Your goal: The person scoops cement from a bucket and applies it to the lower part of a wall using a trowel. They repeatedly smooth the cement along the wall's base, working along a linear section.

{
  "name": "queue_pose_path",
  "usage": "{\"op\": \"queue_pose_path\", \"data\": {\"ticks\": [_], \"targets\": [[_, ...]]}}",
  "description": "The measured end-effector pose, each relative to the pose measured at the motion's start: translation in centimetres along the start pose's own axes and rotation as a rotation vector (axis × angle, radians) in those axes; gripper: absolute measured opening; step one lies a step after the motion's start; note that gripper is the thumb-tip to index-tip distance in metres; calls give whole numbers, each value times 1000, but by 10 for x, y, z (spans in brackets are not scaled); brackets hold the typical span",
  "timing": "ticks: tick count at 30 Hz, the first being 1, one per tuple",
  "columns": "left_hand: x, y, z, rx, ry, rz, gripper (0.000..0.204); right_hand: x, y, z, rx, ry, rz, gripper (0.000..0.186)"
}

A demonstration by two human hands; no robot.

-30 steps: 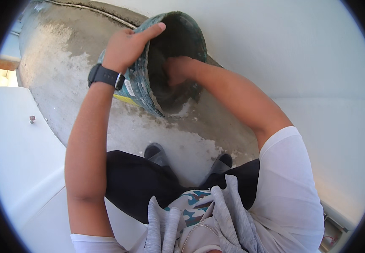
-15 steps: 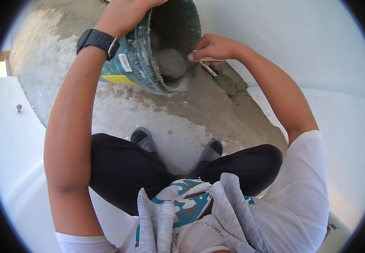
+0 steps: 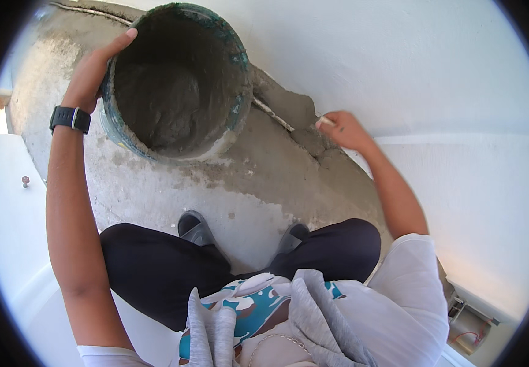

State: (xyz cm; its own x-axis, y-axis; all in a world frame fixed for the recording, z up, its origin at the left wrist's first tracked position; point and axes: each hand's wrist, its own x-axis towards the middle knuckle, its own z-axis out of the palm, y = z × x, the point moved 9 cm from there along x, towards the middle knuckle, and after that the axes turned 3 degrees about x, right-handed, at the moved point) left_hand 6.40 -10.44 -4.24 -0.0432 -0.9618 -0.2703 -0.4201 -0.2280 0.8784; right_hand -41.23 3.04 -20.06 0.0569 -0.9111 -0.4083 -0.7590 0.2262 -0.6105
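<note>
In the head view, the left arm reaches up almost straight from the lower edge, a dark watch [image 3: 70, 118] on its wrist; the left hand [image 3: 90, 73] grips the left side of a bucket [image 3: 240, 58], thumb hooked over the rim, most of its fingers hidden. The bucket is at the upper centre-left, its mouth tipped toward the person, with grey mortar [image 3: 166, 107] inside. The right arm bends at the elbow, and the right hand [image 3: 347, 131] closes around a short pale handle [image 3: 327, 121]; I cannot tell what its far end is. That hand is right beside the white wall [image 3: 411, 67], which bounds the right side. A thin pale strip [image 3: 273, 115] lies between bucket and right hand. Concrete floor [image 3: 255, 211] stretches from the bucket's lower rim to the slippers [image 3: 196, 231], with the knees spread on either side.
</note>
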Motion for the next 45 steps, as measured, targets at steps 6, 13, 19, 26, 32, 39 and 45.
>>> {"op": "queue_pose_path", "data": {"ticks": [6,13,19,26,32,39,45], "targets": [[0,-3,3,-20,7,-20,69,12,45,119,-276,278,32,34],[-2,2,2,-46,16,-20,71,2,75,141,-101,369,-61,29],[-4,8,13,25,-12,-13,72,-8,68,98,-33,354,88,32],[-22,4,7,34,87,-14,61,-33,-96,-17,-50,123,-273,29],[-21,16,11,137,83,-8,58,33,-265,57,-884,186,-517,22],[-27,18,22,156,143,42,63,111,-319,166,-1410,399,-544,21],[-32,21,25,300,228,105,71,131,-294,184,-859,-306,-422,28]]}}
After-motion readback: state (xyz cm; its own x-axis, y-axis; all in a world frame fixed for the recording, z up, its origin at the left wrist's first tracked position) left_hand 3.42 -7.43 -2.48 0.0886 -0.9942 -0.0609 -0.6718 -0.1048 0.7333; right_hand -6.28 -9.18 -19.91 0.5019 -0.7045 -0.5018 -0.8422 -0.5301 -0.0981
